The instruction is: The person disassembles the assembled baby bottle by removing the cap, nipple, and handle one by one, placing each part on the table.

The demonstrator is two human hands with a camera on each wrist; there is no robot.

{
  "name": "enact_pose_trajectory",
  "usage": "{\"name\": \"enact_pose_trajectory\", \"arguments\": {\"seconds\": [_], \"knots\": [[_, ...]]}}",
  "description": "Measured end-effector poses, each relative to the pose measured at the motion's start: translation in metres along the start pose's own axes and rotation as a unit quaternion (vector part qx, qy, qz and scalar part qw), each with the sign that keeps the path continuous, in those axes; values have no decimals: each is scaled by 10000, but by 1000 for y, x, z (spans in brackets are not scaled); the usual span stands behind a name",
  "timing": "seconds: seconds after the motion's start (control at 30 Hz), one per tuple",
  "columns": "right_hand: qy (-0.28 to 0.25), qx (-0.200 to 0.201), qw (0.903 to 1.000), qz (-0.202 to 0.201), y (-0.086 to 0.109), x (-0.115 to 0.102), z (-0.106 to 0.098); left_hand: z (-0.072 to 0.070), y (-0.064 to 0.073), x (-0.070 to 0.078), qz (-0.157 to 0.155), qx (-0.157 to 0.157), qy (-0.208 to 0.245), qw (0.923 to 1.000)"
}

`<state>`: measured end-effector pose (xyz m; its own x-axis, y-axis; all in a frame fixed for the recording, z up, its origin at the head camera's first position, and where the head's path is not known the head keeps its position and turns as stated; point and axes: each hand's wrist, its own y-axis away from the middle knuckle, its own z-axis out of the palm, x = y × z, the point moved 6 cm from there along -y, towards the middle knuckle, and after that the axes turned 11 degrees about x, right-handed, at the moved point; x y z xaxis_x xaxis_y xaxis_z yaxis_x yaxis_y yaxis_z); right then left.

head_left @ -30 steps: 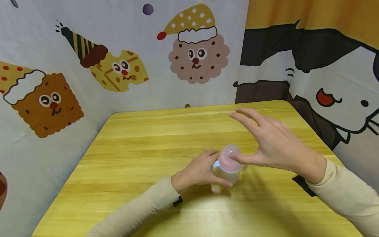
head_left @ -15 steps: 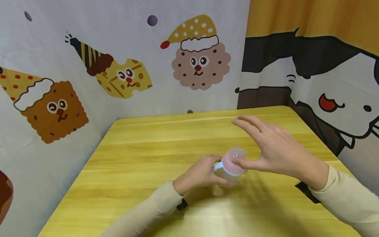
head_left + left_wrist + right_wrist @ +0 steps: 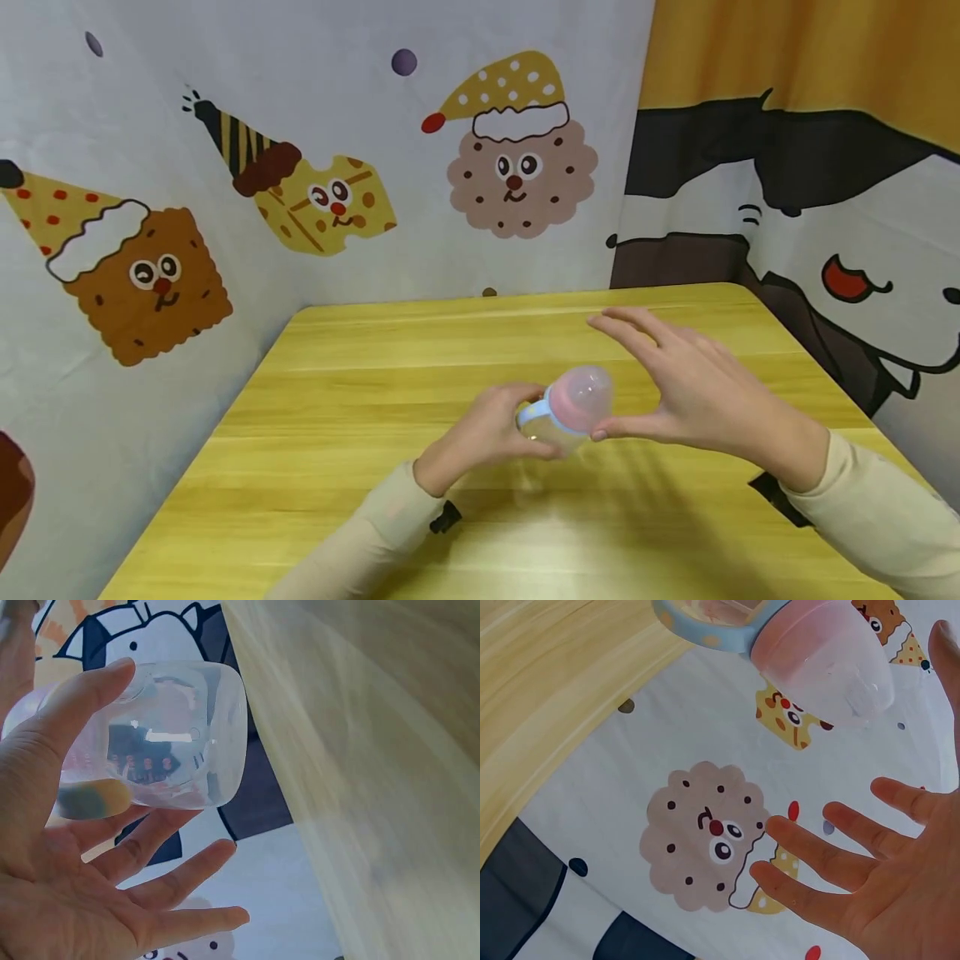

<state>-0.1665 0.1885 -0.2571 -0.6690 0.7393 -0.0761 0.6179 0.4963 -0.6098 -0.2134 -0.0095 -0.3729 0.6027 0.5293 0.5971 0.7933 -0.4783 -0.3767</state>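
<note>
A baby bottle (image 3: 576,404) with a clear body, pink collar, see-through dome cap and light blue handle (image 3: 709,630) is tilted above the table, its cap up and to the right. My left hand (image 3: 483,433) grips it by the body and handle side, the thumb pressing on the clear body (image 3: 180,739). In the left wrist view, the two lower fingers spread free of it. My right hand (image 3: 697,383) is just right of the cap, fingers straight and holding nothing. Its thumb tip is close to the collar; whether they touch I cannot tell.
The yellow wood-grain table (image 3: 360,358) lies under both hands. Behind it hangs a white curtain (image 3: 420,258) printed with cartoon biscuits and cheese. A cat print (image 3: 862,283) covers the right side. Small black pieces (image 3: 446,517) show at both wrists.
The bottle has gone from nearly upright to tilted, lifting and shifting a little left with my left hand. My right hand keeps its spread shape. The head view has turned slightly.
</note>
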Motion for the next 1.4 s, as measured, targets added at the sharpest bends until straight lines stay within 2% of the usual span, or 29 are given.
{"name": "enact_pose_trajectory", "arguments": {"seconds": [0.17,0.4,0.67,0.83,1.03,1.4], "knots": [[6,5,10000,-79,-4,-1,5,-11,2,-6,-55,161,-216,9996],[-79,-117,9999,-57,-10,-2,12,-27,4,-12,-59,290,-42,9996],[-313,-224,9993,37,-16,4,19,-43,1,-16,-144,536,13,9985],[-367,-309,9987,155,-17,10,25,-52,-2,-17,-90,657,20,9978],[-390,-232,9988,174,-18,12,27,-58,-2,-16,-24,775,-18,9970],[-371,177,9992,30,-23,9,25,-60,-3,-14,208,959,27,9952]]}}
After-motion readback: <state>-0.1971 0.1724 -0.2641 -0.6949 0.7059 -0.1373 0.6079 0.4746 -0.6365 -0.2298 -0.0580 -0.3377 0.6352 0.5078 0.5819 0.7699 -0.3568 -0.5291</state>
